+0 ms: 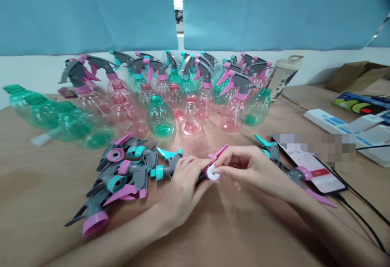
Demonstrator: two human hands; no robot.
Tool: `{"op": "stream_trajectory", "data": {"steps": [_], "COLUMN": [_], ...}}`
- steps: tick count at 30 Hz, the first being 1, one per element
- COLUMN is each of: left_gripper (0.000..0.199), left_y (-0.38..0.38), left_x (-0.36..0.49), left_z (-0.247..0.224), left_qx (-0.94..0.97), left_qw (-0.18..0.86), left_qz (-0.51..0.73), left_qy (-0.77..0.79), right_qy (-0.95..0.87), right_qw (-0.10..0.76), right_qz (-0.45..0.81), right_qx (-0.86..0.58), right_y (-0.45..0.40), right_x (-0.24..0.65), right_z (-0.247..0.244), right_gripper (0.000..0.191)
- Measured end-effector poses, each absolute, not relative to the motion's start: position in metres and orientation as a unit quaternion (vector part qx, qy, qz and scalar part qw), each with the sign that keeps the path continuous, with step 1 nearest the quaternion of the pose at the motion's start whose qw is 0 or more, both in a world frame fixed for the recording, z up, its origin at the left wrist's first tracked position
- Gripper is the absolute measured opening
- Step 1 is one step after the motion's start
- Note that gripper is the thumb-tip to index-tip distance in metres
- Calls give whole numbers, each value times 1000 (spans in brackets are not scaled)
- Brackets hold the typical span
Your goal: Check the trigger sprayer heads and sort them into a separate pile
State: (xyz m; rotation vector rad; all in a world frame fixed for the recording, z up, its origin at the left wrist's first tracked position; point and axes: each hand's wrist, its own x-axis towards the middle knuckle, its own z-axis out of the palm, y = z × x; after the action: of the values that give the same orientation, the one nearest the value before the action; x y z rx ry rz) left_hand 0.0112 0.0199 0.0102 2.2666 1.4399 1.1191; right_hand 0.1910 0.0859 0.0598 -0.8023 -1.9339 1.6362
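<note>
Low over the light brown wooden bench point(237, 230), our two hands meet around one grey plastic spray head with a pink trigger and collar point(219, 152). Our left hand point(186, 187) is curled closed about its body, so the collar's open end faces up toward us. Our right hand point(246, 167) has thumb and forefinger pinched together on a small white disc point(213, 173) that sits at the mouth of that collar; we cannot tell how far in it is seated. Just beside our left hand lies a grey spray head with a turquoise collar point(159, 172), and farther left a heap of loose grey, pink and turquoise spray heads point(140, 177). By our right forearm we have another grey spray head with a pink collar point(300, 174), close to a black-edged smartphone point(327, 175). Beyond our hands stand an uncapped clear green plastic bottle point(161, 116) and an uncapped clear pink plastic bottle point(191, 116), with bottles wearing spray heads point(206, 98) ranked behind them.
</note>
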Motion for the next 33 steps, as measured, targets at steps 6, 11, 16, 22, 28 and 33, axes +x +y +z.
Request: {"op": "stream_trajectory", "data": {"steps": [6,11,16,22,28,33], "left_gripper": [19,25,20,19,20,20], "left_y": [19,20,19,19,19,19], "left_x": [11,12,12,12,11,11], "left_z": [12,13,14,16,15,14], "left_qx": [769,769,768,767,768,769], "left_qw": [119,110,113,111,121,128], "left_qz": [377,378,370,367,373,373], "left_qy": [503,504,509,515,505,504], "right_qy": [-699,-717,-787,-826,-846,-862], "right_qw": [239,240,280,291,289,278], "right_qz": [602,581,462,385,352,339], "right_qx": [-303,-300,-296,-290,-277,-256], "right_y": [89,91,87,89,91,89], "right_x": [192,194,193,193,195,198], "right_z": [61,57,54,50,51,55], "right_gripper": [12,12,6,7,11,11]}}
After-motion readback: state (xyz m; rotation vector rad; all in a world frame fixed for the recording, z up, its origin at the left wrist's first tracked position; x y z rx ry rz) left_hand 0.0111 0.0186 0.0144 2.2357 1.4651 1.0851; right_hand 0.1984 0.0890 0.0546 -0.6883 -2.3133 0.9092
